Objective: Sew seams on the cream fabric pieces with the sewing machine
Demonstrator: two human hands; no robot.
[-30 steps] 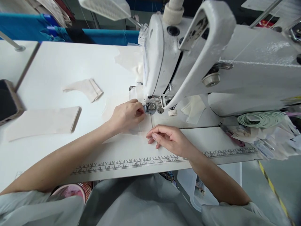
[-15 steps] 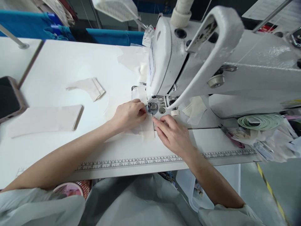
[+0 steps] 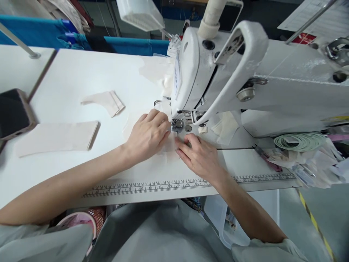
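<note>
A pale, thin fabric piece (image 3: pixel 171 143) lies on the machine bed just in front of the presser foot (image 3: pixel 177 124) of a white sewing machine (image 3: pixel 188 69). My left hand (image 3: pixel 149 136) is over the fabric's left part, its fingers bent and closed on it, fingertips close to the foot. From the right, my right hand (image 3: pixel 200 156) holds the fabric's near right edge between thumb and forefinger, the other fingers curled. Part of the fabric is hidden beneath my left hand. The needle cannot be made out clearly.
Left on the table lie a curved stack of pale pieces (image 3: pixel 107 102), a long pale stack (image 3: pixel 58 137) and a phone (image 3: pixel 15 112). A printed ruler (image 3: pixel 163 186) follows the front edge. Rightward are snips (image 3: pixel 267 158), coiled green tape (image 3: pixel 300 141) and scraps (image 3: pixel 313 163).
My left hand has turned flatter over the fabric and covers more of it. The fabric's near corner has drawn in toward the foot. My right hand has shifted slightly. The view has moved a little.
</note>
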